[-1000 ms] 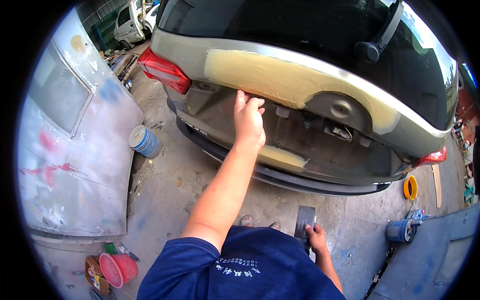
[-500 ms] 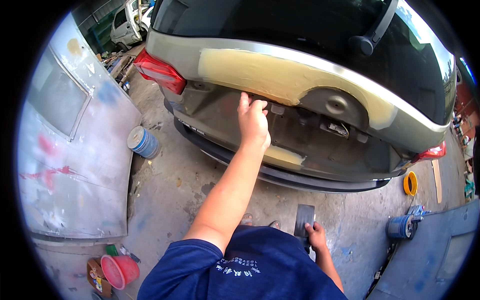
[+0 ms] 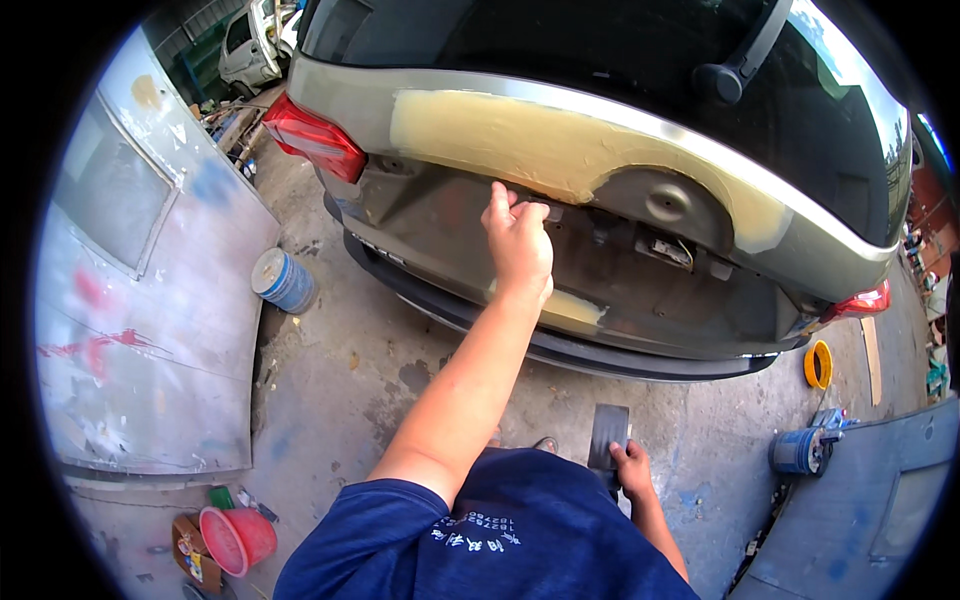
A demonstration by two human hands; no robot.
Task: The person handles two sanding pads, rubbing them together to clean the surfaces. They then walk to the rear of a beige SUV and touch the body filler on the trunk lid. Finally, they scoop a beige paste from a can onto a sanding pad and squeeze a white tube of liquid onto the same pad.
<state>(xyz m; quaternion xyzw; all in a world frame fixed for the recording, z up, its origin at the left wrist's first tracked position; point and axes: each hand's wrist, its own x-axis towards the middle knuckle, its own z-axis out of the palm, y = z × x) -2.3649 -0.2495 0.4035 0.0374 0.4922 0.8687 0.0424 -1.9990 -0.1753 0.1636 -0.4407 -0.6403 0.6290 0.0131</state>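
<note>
My left hand (image 3: 518,245) reaches out to the lower edge of a band of yellow body filler (image 3: 490,130) on the tailgate (image 3: 345,95) of a grey-green car. Its forefinger is stretched up near the edge, the other fingers are partly bent, and nothing shows in them. Whether the fingertips touch the panel I cannot tell. Down by my right side, my right hand (image 3: 630,468) grips a flat dark putty spreader (image 3: 609,428), thumb over its face. A smaller patch of filler (image 3: 572,311) lies low on the tailgate, partly behind my left hand.
Red tail lights (image 3: 315,138) flank the tailgate, with the black bumper (image 3: 640,362) below. A blue-and-white bucket (image 3: 284,281) stands by the pale paint-marked door panel (image 3: 160,380) on the left. On the right are a yellow ring (image 3: 818,365) and a blue can (image 3: 797,452). A pink bucket (image 3: 238,541) is lower left.
My left hand has shifted slightly right and down along the filler's lower edge. The view has moved a little; my right hand keeps the spreader in the same place.
</note>
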